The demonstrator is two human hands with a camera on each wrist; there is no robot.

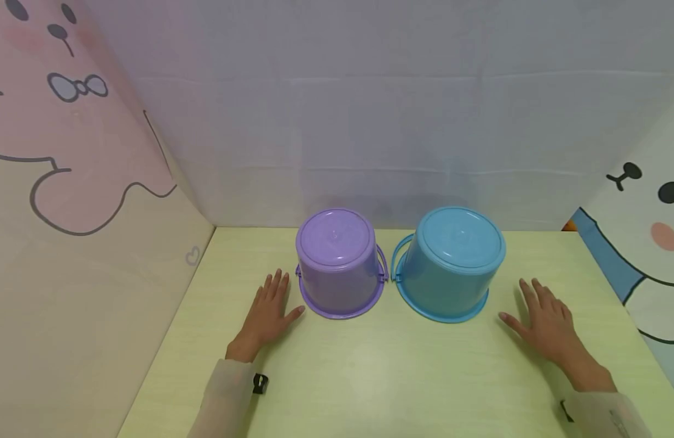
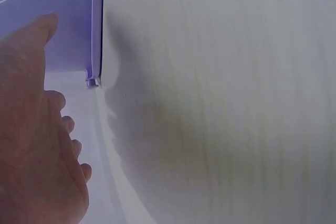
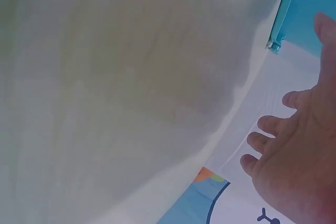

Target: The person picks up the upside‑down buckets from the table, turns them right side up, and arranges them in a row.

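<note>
Two plastic buckets stand upside down side by side on the table, their bases facing up. The purple bucket (image 1: 339, 267) is on the left, and the larger blue bucket (image 1: 452, 267) is on the right. Each has its handle hanging at the side, in the gap between the two. To the left of the purple bucket, my left hand (image 1: 267, 316) is held with fingers spread, thumb pointing toward its rim. My right hand (image 1: 547, 328) is likewise spread, to the right of the blue bucket and apart from it. Neither hand holds anything.
The pale wood-grain table (image 1: 370, 377) runs back to a white cloth wall (image 1: 392, 121). Printed side panels with cartoon animals rise at the left (image 1: 85, 292) and right. A small black clip (image 1: 260, 383) shows at the left sleeve.
</note>
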